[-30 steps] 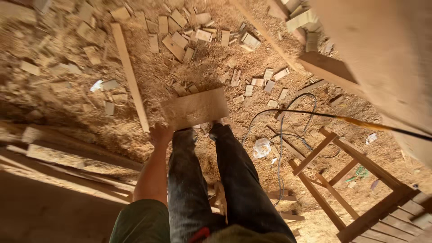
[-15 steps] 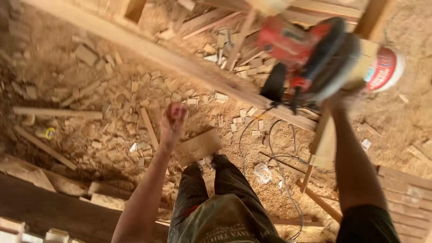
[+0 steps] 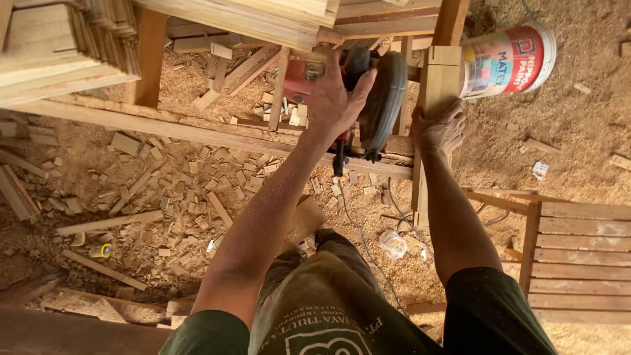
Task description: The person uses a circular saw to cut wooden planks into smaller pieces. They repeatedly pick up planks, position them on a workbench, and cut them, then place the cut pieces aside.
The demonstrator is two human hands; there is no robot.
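Observation:
My left hand (image 3: 335, 98) reaches forward and grips the red and black circular saw (image 3: 381, 98), fingers spread over its body. The saw sits at the wooden frame's crossbeam (image 3: 197, 131). Just to its right, my right hand (image 3: 440, 128) is closed around a pale upright wooden plank (image 3: 437, 72) that runs down towards the floor. A flat wood offcut (image 3: 305, 220) lies by my knees, partly hidden behind my left forearm.
A white paint bucket (image 3: 513, 59) lies on the sawdust at top right. Stacked boards (image 3: 59, 46) fill the top left. Several small offcuts (image 3: 197, 184) litter the floor. A slatted wooden frame (image 3: 578, 256) stands at right, and a black cable (image 3: 368, 243) trails below the saw.
The view swung up to the frame. My left hand let go of the offcut and moved onto the saw. My right hand left the saw and now grips the plank.

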